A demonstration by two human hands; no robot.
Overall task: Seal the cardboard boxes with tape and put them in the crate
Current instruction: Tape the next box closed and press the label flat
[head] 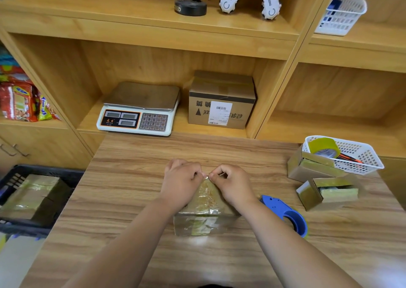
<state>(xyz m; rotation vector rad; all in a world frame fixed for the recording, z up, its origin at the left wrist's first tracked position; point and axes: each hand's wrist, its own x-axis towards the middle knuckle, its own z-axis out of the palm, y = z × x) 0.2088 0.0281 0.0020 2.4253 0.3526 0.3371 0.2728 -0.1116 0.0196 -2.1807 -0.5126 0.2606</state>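
Observation:
A small cardboard box [203, 217] wrapped in shiny yellowish tape sits mid-table. My left hand [181, 183] and my right hand [230, 183] rest on its top, fingertips pinched together at the far edge of the tape strip. A blue tape dispenser [287, 213] lies just right of the box. Two open cardboard boxes [312, 167] [327, 194] stand at the table's right side. The black crate [44, 173] sits low on the left and holds one taped box [30, 196].
A white basket [356, 156] with a tape roll [324, 148] stands at the back right. On the shelf behind are a scale [138, 110] and a labelled carton [220, 101]. Snack packets [19, 101] fill the left shelf.

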